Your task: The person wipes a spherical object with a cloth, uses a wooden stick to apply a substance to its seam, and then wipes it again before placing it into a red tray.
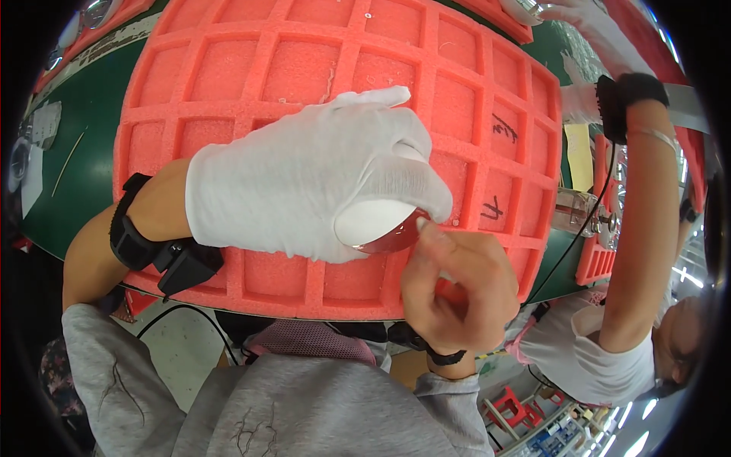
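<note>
My left hand (312, 179), in a white cloth glove, is closed around a glossy round disc (392, 234) that looks like a glass lens. Part of the disc appears white and part dark red; its far edge is hidden under the glove. My bare right hand (461, 286) has its thumb and fingertip pinched together at the disc's right edge. Whether a thin film lies between those fingertips is too small to tell. Both hands are above a red foam tray (228, 76) divided into many square pockets, with dark handwritten marks on its right side.
A green table (84, 164) lies under the tray. On the right, a co-worker's arm (647, 206) reaches past, with a gloved hand (582, 27) at the far corner. A yellow paper (579, 156) and a clear glass container (575, 211) lie right of the tray, near a black cable (590, 228).
</note>
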Action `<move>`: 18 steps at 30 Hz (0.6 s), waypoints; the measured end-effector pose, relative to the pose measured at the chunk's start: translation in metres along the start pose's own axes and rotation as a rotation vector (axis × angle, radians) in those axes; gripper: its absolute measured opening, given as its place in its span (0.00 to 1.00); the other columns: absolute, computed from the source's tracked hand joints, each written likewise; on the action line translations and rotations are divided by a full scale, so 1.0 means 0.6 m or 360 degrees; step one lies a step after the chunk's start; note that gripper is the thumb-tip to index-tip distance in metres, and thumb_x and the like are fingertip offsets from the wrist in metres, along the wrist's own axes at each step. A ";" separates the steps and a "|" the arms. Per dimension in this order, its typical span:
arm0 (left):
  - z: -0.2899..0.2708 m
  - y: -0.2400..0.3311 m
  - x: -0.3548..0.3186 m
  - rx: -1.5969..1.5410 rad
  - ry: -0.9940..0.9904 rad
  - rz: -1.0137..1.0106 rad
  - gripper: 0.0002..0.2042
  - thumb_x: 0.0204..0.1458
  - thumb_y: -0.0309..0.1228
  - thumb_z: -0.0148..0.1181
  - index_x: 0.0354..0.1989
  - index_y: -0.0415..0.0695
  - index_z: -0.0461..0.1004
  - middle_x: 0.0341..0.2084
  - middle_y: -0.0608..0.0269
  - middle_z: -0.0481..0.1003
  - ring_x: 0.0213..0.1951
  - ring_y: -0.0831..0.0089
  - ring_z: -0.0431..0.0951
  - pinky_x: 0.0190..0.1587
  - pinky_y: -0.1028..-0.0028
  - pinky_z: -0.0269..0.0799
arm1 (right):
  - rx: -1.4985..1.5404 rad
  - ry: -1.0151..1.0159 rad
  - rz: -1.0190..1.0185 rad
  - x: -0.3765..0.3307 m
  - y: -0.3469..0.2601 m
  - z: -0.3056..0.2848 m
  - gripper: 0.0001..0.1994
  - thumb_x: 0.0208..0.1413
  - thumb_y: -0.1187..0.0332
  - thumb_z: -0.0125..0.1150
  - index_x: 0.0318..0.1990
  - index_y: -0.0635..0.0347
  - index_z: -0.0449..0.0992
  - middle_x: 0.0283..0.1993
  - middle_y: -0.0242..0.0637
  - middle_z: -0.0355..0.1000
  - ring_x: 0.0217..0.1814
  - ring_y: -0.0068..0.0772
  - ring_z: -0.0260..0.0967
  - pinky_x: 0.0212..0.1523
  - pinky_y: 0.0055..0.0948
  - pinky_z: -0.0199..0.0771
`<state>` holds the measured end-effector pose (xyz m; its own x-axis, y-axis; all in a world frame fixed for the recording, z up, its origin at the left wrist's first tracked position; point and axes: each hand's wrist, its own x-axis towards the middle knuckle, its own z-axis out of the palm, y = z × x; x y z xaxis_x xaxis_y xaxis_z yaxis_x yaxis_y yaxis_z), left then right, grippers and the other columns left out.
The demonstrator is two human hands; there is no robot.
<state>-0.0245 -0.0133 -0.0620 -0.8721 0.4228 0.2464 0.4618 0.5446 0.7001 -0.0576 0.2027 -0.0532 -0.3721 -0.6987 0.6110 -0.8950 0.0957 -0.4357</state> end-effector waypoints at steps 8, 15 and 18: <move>0.003 0.000 -0.001 0.0038 0.0045 0.0011 0.18 0.40 0.27 0.72 0.41 0.54 0.76 0.33 0.66 0.73 0.47 0.61 0.76 0.71 0.40 0.54 | -0.0041 0.0157 0.0030 0.000 0.003 0.010 0.14 0.40 0.90 0.64 0.37 0.68 0.79 0.25 0.42 0.76 0.19 0.32 0.68 0.19 0.26 0.63; -0.004 0.006 -0.002 0.0021 0.0028 -0.0014 0.18 0.39 0.28 0.72 0.41 0.55 0.77 0.35 0.66 0.73 0.47 0.62 0.76 0.71 0.40 0.54 | -0.0034 0.0074 -0.0012 -0.003 0.001 0.005 0.15 0.39 0.90 0.65 0.37 0.68 0.80 0.25 0.41 0.76 0.19 0.32 0.68 0.19 0.27 0.63; -0.006 0.007 -0.001 -0.0003 -0.0051 -0.0068 0.19 0.38 0.28 0.72 0.41 0.55 0.77 0.36 0.66 0.74 0.47 0.62 0.76 0.71 0.41 0.54 | -0.0055 0.0240 0.0094 0.003 0.001 0.015 0.14 0.38 0.90 0.66 0.35 0.67 0.79 0.26 0.42 0.76 0.19 0.33 0.68 0.19 0.27 0.64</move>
<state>-0.0226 -0.0139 -0.0568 -0.8854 0.4221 0.1944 0.4237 0.5614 0.7108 -0.0568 0.1954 -0.0583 -0.4546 -0.5769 0.6787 -0.8775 0.1593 -0.4524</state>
